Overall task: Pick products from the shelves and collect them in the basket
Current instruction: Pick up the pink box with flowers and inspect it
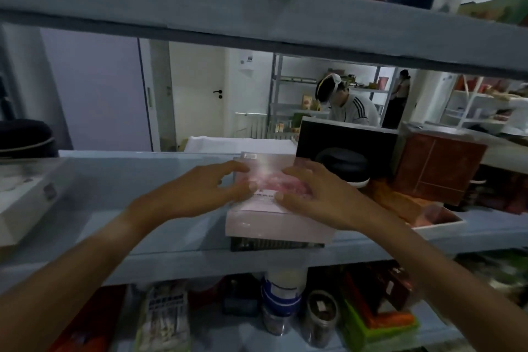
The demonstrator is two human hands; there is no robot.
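A flat pink-and-white box [268, 177] lies on top of a darker box [274, 243] on the middle blue shelf [128, 180]. My left hand [205, 188] touches the pink box's left edge with its fingers spread and slightly bent. From the other side my right hand [311, 191] lies across the box's top, its thumb at the near edge. Both hands frame the box; it still lies flat on the stack. No basket is in view.
A white box [25, 203] sits at the shelf's left. Right of the stack stand a black box with a round item [343, 148], a red-brown box [440, 168] and an open tray [434, 217]. Jars and packets [285, 306] fill the lower shelf. A person [351, 108] stands beyond.
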